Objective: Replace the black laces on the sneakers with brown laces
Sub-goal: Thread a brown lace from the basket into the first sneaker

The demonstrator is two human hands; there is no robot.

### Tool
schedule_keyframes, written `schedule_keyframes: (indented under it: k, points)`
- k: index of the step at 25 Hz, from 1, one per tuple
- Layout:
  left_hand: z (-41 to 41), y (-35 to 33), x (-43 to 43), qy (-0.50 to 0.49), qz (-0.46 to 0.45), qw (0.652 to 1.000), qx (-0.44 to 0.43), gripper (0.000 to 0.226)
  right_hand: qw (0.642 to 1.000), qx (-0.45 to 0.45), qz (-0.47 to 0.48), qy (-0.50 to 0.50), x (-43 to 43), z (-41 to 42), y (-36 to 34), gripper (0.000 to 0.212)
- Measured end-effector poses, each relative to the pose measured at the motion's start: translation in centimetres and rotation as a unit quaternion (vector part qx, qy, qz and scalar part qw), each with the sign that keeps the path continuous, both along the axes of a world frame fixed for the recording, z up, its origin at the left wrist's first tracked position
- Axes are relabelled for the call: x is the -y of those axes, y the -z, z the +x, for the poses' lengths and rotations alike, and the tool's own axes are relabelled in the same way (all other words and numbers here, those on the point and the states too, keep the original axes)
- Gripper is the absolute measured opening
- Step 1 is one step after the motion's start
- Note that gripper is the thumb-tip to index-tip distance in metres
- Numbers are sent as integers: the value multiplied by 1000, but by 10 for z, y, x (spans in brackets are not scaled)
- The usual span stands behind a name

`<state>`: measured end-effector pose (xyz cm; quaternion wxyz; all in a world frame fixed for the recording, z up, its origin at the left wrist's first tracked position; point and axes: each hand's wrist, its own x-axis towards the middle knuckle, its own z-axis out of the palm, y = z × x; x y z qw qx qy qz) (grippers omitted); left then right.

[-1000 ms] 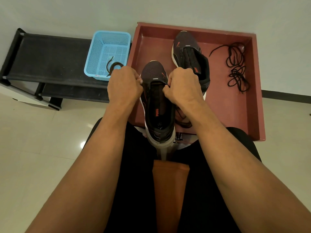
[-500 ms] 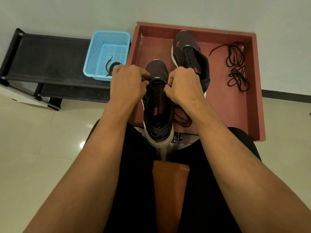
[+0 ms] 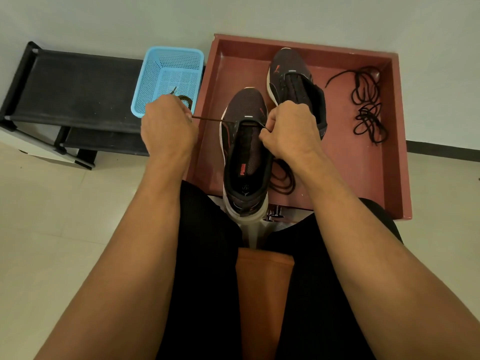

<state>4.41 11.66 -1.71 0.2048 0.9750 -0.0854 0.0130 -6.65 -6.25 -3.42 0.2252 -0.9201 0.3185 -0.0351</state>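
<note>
Near sneaker (image 3: 245, 152): toe pointing away, at the near left of the red tray (image 3: 397, 152), heel reaching past the tray's near rim.

Left hand (image 3: 167, 126): fingers curled, pinching a brown lace (image 3: 210, 119). The lace runs taut from the hand rightward to the sneaker's front eyelets.

Right hand (image 3: 289, 132): fingers curled, pinching the lace at the right front eyelet.

Dark lace loops (image 3: 283, 178) lie just right of the sneaker, under the right wrist.

Far sneaker (image 3: 296, 84): farther back in the tray.

Black laces (image 3: 366, 102): loose heap, far right of tray.

Blue basket (image 3: 168, 79), left of the tray on a black rack (image 3: 78, 87), holds a coiled lace (image 3: 185, 100).
</note>
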Motion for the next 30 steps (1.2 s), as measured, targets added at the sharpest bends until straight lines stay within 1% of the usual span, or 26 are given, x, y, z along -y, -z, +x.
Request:
schedule_keyframes:
  k: [1, 3, 5, 7, 9, 12, 16, 18, 19, 21, 23, 24, 26, 28, 30]
  points:
    - [-1, 1, 0, 12, 10, 1000, -9, 19, 1000, 0, -1, -3, 0, 0, 1, 8]
    - [-4, 3, 7, 82, 6, 996, -20, 23, 1000, 1, -7, -6, 1, 0, 1, 8]
    - [-8, 7, 18, 175, -14, 984, -36, 27, 1000, 4, -7, -7, 1, 1, 1, 8]
    - [-11, 10, 30, 231, -46, 970, -61, 28, 1000, 8, -4, -13, 0, 1, 1, 9]
    - [-14, 13, 39, 230, -58, 970, -57, 21, 1000, 11, -5, -16, 0, 1, 0, 9]
    - [-10, 13, 36, 175, -65, 981, -52, 10, 1000, 12, 2, -10, 0, 2, 0, 9]
    - [7, 11, 6, 17, -27, 999, -15, 15, 1000, 6, -8, -11, 1, 2, 2, 7]
    - [10, 11, -4, -9, -6, 1000, -29, 18, 1000, 4, -7, -10, 2, 2, 2, 6]
    - [10, 11, -4, 5, 4, 999, -39, 18, 1000, 3, -9, -10, 3, 2, 2, 6]
    - [3, 11, 5, 85, 5, 995, -44, 21, 1000, 2, -12, -11, 3, 2, 3, 6]
    - [-3, 12, 19, 185, -24, 981, -53, 25, 1000, 4, -13, -15, 2, 3, 2, 6]
    - [-5, 12, 26, 216, -39, 973, -66, 26, 1000, 5, -14, -17, 2, 3, 2, 6]
    - [-10, 13, 35, 229, -48, 969, -75, 19, 1000, 7, -19, -20, 2, 4, 3, 7]
    - [-11, 14, 38, 209, -56, 975, -58, 9, 1000, 7, -24, -19, 1, 5, 3, 7]
    - [-9, 12, 35, 172, -56, 982, -47, 6, 1000, 5, -20, -17, 1, 5, 2, 6]
